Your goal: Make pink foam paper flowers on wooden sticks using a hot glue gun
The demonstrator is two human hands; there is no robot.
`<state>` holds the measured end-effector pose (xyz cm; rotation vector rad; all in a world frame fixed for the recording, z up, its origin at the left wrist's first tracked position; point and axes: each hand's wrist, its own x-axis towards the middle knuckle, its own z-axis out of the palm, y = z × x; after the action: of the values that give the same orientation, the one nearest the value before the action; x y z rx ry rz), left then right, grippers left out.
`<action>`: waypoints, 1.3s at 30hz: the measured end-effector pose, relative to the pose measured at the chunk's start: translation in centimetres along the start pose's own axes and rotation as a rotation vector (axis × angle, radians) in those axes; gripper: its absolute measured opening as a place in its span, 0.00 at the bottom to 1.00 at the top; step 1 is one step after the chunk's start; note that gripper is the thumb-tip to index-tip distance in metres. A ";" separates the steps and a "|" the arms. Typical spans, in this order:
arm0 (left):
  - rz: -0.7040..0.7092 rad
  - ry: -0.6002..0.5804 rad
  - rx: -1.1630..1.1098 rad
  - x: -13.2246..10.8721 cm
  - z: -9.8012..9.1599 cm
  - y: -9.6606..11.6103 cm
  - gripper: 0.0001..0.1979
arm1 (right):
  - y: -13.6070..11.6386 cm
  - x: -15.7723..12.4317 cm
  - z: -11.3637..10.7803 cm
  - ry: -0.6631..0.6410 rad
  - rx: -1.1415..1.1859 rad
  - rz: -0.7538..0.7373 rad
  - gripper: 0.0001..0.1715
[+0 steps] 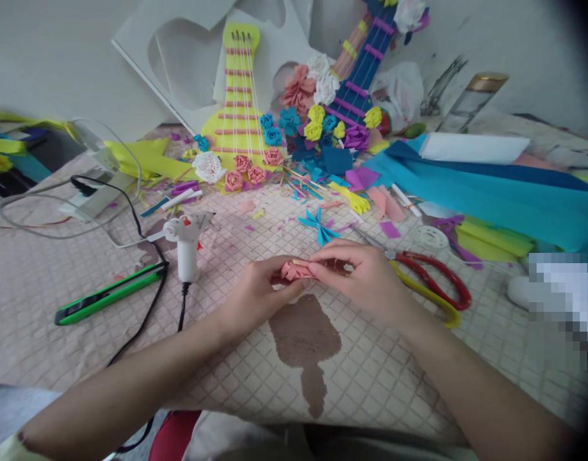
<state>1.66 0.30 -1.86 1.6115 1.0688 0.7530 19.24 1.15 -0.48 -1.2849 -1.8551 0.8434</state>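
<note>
Between my two hands, a little above the tabletop, is a pink paper flower (296,270) with folded petals. My left hand (262,285) is closed round its left side, thumb below and fingers behind. The fingers of my right hand (354,266) pinch its right edge. A small pale strip shows along the flower's top; I cannot tell what it is. Just beyond my right fingers lies a blue paper star-shaped piece (319,226). Scissors with red and yellow handles (433,275) rest beside my right wrist. A white glue gun (186,246) stands left of my left hand.
A green box cutter (111,294) and a black cable (145,314) lie at left, near a white power strip (89,195). Behind stand a yellow paper guitar (239,115) and a blue one (359,83) with paper flowers. Blue paper sheets (490,198) and scraps cover the right side.
</note>
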 end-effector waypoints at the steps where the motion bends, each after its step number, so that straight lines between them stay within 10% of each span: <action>1: 0.004 0.006 0.013 0.0 0.0 0.0 0.07 | 0.0 0.0 0.0 0.003 0.002 0.004 0.05; 39: -0.051 0.202 -0.265 0.4 -0.5 -0.3 0.13 | 0.3 -0.3 0.1 0.030 -0.068 -0.182 0.07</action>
<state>1.33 0.90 -2.04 1.2997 1.0978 0.9947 19.41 1.00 -0.84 -1.1422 -1.9572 0.6672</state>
